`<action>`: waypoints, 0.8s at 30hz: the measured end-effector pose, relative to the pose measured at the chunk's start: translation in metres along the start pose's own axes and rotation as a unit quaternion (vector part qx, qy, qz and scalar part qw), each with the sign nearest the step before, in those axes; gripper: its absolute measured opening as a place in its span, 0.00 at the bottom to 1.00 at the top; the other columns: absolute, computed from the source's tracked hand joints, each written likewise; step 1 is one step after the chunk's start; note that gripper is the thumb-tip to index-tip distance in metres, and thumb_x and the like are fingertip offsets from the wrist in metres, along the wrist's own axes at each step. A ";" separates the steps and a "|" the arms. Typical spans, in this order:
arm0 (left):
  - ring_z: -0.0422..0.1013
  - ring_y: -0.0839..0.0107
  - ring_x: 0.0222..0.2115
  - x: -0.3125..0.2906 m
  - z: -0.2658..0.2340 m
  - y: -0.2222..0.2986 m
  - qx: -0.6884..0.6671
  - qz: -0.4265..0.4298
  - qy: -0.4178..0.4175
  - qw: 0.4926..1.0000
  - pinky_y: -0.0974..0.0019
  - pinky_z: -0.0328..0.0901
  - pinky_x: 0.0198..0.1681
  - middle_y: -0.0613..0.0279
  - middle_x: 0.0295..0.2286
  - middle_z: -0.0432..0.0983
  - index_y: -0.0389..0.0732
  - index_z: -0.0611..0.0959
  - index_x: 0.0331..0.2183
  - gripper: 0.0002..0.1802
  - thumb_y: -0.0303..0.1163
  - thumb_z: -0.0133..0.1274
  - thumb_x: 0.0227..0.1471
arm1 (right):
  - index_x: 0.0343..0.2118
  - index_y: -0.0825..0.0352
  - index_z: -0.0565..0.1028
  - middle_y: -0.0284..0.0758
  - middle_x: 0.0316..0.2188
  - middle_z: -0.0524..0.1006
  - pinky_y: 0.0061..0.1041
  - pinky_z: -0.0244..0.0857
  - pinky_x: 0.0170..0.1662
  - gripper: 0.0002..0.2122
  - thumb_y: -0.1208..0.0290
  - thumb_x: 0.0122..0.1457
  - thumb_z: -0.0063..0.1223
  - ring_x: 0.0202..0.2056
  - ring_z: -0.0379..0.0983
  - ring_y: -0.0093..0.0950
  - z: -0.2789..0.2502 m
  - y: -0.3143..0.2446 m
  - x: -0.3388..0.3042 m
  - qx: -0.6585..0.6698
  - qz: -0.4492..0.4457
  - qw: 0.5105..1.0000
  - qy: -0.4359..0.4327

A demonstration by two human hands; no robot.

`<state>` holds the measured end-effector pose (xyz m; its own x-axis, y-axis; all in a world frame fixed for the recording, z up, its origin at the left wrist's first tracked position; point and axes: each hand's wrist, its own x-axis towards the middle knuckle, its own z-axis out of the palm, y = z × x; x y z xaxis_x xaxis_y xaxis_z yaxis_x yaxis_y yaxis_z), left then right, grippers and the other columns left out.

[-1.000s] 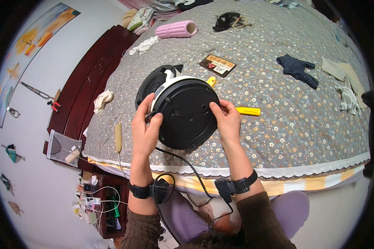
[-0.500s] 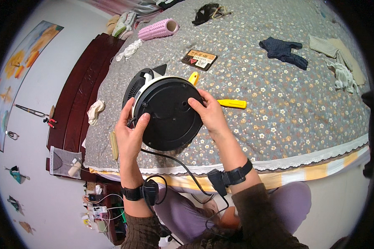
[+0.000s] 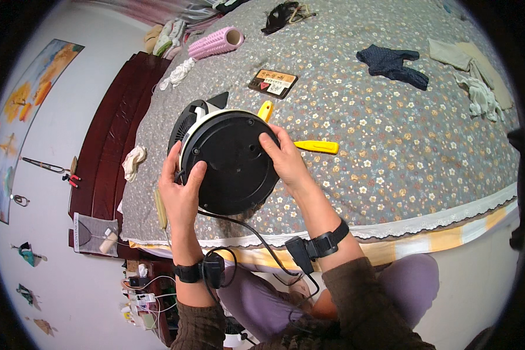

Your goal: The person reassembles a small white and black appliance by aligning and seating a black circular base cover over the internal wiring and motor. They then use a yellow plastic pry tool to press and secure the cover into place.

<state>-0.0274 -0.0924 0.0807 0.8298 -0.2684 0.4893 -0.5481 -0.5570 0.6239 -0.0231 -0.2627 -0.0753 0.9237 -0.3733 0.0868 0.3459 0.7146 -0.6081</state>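
A small electric fan (image 3: 230, 166) is held between my two hands, tipped so that its round black base faces me. Part of its ribbed black grille and white body shows behind the base, at the upper left. My left hand (image 3: 181, 186) grips the left rim, thumb on the underside. On the right edge, my right hand (image 3: 287, 158) has its thumb pressed near a hole in the base. A black cord (image 3: 254, 230) trails from the fan's lower left. Just beyond my right hand lie a yellow-handled tool (image 3: 318, 147) and another yellow object (image 3: 265, 111), partly hidden by the base.
The bed's flowered cover (image 3: 344, 192) carries a dark flat case (image 3: 273, 83), a pink foam roller (image 3: 216, 43), navy clothing (image 3: 394, 67) and pale clothing (image 3: 478, 96). A dark red headboard (image 3: 108, 140) stands at the left, above a cluttered bedside shelf (image 3: 151, 297).
The view has shifted slightly, so the bed's things appear a little further left. The fan stays in both hands with its base toward me, hardly turned.
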 end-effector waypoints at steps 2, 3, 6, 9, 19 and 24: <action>0.72 0.68 0.48 -0.002 0.000 -0.001 0.013 0.017 0.006 1.000 0.66 0.64 0.54 0.53 0.48 0.76 0.31 0.76 0.56 0.33 0.33 0.66 0.50 | 0.63 0.72 0.63 0.40 0.54 0.73 0.25 0.62 0.57 0.28 0.63 0.65 0.57 0.53 0.69 0.26 0.001 0.000 0.000 0.032 0.011 0.999 -0.001; 0.72 0.68 0.47 -0.003 0.000 -0.001 0.020 0.030 0.010 0.999 0.67 0.64 0.53 0.54 0.48 0.76 0.31 0.76 0.55 0.33 0.33 0.66 0.49 | 0.65 0.70 0.61 0.39 0.56 0.72 0.25 0.61 0.59 0.27 0.66 0.67 0.54 0.55 0.69 0.27 0.002 0.000 -0.001 -0.018 -0.023 1.000 0.002; 0.71 0.67 0.44 -0.005 -0.002 -0.001 0.055 0.066 0.020 0.996 0.66 0.64 0.51 0.57 0.42 0.75 0.33 0.78 0.54 0.32 0.35 0.67 0.48 | 0.63 0.70 0.65 0.39 0.56 0.72 0.25 0.61 0.59 0.25 0.67 0.66 0.54 0.55 0.69 0.27 0.004 0.000 -0.011 0.010 -0.076 0.997 -0.011; 0.71 0.64 0.48 -0.007 -0.003 0.000 0.077 0.092 0.027 0.992 0.64 0.63 0.54 0.55 0.45 0.75 0.34 0.79 0.53 0.32 0.37 0.67 0.48 | 0.58 0.70 0.71 0.37 0.53 0.75 0.23 0.65 0.56 0.19 0.74 0.66 0.53 0.51 0.72 0.24 0.007 -0.002 -0.014 0.070 -0.070 0.995 0.003; 0.66 0.58 0.57 -0.008 -0.010 -0.006 0.052 0.151 -0.015 0.987 0.59 0.60 0.59 0.51 0.56 0.69 0.38 0.80 0.54 0.30 0.44 0.64 0.53 | 0.57 0.72 0.71 0.36 0.50 0.76 0.22 0.67 0.55 0.16 0.76 0.67 0.50 0.49 0.73 0.22 0.001 -0.011 -0.009 0.148 -0.021 0.989 0.003; 0.65 0.58 0.58 -0.004 -0.018 -0.012 0.054 0.162 -0.041 0.984 0.58 0.60 0.60 0.51 0.57 0.69 0.38 0.80 0.54 0.30 0.43 0.63 0.52 | 0.55 0.71 0.72 0.37 0.49 0.78 0.25 0.69 0.56 0.15 0.74 0.67 0.50 0.49 0.75 0.24 -0.001 -0.013 -0.003 0.166 0.009 0.986 -0.015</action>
<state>-0.0258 -0.0708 0.0827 0.6213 -0.5052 0.5990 -0.7745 -0.5116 0.3720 -0.0308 -0.2711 -0.0686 0.9330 -0.3441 0.1054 0.3595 0.8770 -0.3189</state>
